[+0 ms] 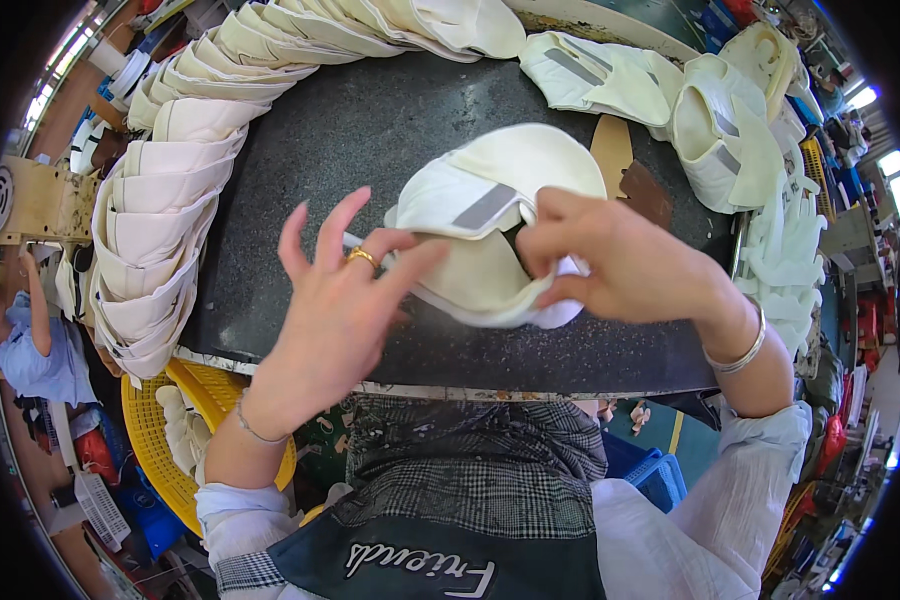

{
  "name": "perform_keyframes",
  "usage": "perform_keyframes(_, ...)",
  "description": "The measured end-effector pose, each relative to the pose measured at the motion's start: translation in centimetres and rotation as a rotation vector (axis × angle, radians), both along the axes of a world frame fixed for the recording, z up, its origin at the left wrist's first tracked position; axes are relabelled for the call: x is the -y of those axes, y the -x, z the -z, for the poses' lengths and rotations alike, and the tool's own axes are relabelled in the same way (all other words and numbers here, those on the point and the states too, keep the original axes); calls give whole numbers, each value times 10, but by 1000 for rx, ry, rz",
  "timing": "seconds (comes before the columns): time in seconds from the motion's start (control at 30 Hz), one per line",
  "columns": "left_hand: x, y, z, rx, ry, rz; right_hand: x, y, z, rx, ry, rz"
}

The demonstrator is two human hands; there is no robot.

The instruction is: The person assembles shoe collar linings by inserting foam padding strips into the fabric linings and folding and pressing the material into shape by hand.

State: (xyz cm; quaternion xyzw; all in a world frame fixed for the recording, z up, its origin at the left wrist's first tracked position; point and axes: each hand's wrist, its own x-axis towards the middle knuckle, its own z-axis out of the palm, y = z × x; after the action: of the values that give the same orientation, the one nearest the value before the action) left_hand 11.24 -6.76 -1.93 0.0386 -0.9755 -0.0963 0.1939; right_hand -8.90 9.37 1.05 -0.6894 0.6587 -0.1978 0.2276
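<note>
A white shoe upper (470,180) with a grey hook-and-loop strip lies tilted over the dark worktable, its opening facing me. My left hand (335,300) grips its left edge between the thumb side and forefinger, with the outer fingers raised and spread. At the right of the opening, my right hand (620,255) has its fingers curled in and pinches the upper's edge. The fingertips of that hand are partly hidden by the rim. A tan flat piece (612,145) and a brown piece (647,193) lie just beyond my right hand.
Nested cream uppers (165,200) line the table's left and far edges. More uppers with grey strips (595,75) stand at the far right, beside white foot-shaped pieces (785,240). A yellow basket (155,430) sits below the left edge, a blue crate (660,480) below right.
</note>
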Motion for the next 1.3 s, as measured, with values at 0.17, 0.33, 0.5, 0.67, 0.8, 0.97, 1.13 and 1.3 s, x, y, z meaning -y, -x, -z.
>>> perform_keyframes(0.17, -19, 8, 5, -69, -60, 93, -14, 0, -2, -413, 467, 318)
perform_keyframes(0.33, -42, 36, 32, -387, -294, 164, -32, -30, 3, -98, 347, 204)
perform_keyframes(0.5, -37, 18, 33, -273, -185, -75, -33, -14, 30, -111, 375, 173)
perform_keyframes(0.67, -39, 7, 24, -281, -346, 111, -28, -13, 39, -112, 436, 120)
perform_keyframes(0.8, -37, 11, 5, -200, -489, -11, -30, -12, 42, -76, 448, 140)
perform_keyframes(0.97, -31, 13, 11, -143, -499, 58, -28, -14, 45, -55, 451, 179)
perform_keyframes(1.13, -11, 50, 16, -225, -392, -4, -29, -14, 43, -38, 450, 201)
perform_keyframes(1.3, -13, 74, 21, -155, -363, 143, -32, -15, 39, -73, 436, 170)
